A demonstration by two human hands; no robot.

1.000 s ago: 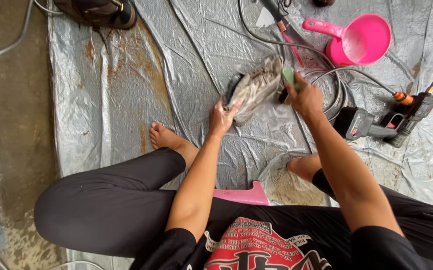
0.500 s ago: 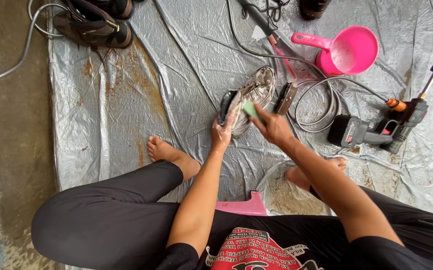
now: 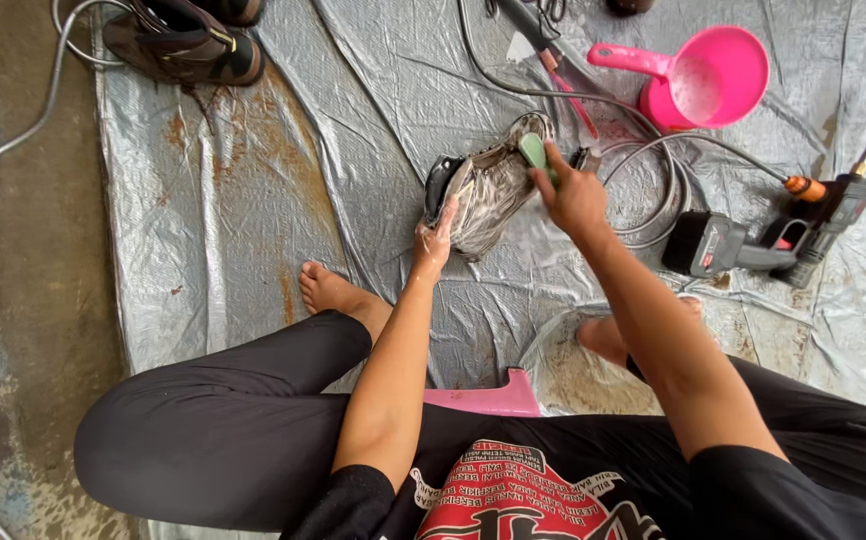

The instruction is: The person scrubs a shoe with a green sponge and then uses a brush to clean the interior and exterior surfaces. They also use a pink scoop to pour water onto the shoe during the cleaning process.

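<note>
I see the soapy shoe (image 3: 493,185) lying on the grey tarp (image 3: 253,200) just beyond both hands, its long axis running from near-left to far-right, with my left hand (image 3: 435,238) clasping its near end and my right hand (image 3: 571,195) closed around a green brush (image 3: 534,152) pressed against its far-right side. Both hands touch it, the left from the near side and the right from the right, so neither is clearly nearer. Lather blurs the shoe's surface, I cannot make out which end is toe or heel, and the brush's bristles are hidden under my fingers.
</note>
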